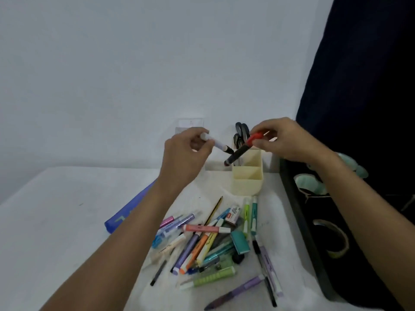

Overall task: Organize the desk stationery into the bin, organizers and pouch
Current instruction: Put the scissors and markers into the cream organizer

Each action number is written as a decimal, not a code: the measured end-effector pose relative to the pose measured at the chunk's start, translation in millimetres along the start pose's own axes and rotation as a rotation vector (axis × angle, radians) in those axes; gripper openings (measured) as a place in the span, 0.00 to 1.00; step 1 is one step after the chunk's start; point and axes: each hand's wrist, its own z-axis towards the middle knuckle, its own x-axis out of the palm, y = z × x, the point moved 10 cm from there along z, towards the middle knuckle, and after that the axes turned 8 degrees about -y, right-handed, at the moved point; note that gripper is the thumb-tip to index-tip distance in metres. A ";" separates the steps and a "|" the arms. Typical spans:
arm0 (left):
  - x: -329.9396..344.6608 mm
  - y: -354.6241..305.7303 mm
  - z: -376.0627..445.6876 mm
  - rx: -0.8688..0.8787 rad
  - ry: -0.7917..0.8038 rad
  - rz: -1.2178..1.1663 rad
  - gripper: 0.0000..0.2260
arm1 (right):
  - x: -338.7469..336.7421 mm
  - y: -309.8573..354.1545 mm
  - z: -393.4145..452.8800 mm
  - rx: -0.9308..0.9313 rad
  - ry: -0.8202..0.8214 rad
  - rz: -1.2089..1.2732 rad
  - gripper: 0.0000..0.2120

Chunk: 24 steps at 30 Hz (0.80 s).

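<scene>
Left hand [188,149] fingers pinching a white marker [216,143], right hand [285,140] fingers gripping a red-capped black marker [243,149], both above cream organizer [247,178] holding scissors [241,133] in its rear compartment, near the worktop's [56,209] far edge

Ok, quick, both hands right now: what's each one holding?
Left hand: pinching a white marker with a black tip.
Right hand: gripping a red and black marker, tip angled down over the cream organizer.
</scene>
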 end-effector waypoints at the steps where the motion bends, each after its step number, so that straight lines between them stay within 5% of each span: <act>1: 14.5 -13.2 7.5 0.064 0.026 0.003 0.03 | -17.7 -6.6 0.6 0.024 -0.060 0.001 0.08; 6: 91.5 -30.0 33.9 0.175 0.222 0.082 0.08 | -45.4 -45.0 6.2 0.113 -0.217 -0.074 0.10; 15: 174.6 22.3 32.8 0.138 0.440 0.337 0.06 | 21.7 -85.5 16.0 0.098 -0.163 -0.198 0.11; 24: 199.5 53.9 13.4 0.082 0.550 0.400 0.13 | 50.2 -110.8 6.1 0.163 -0.164 -0.050 0.19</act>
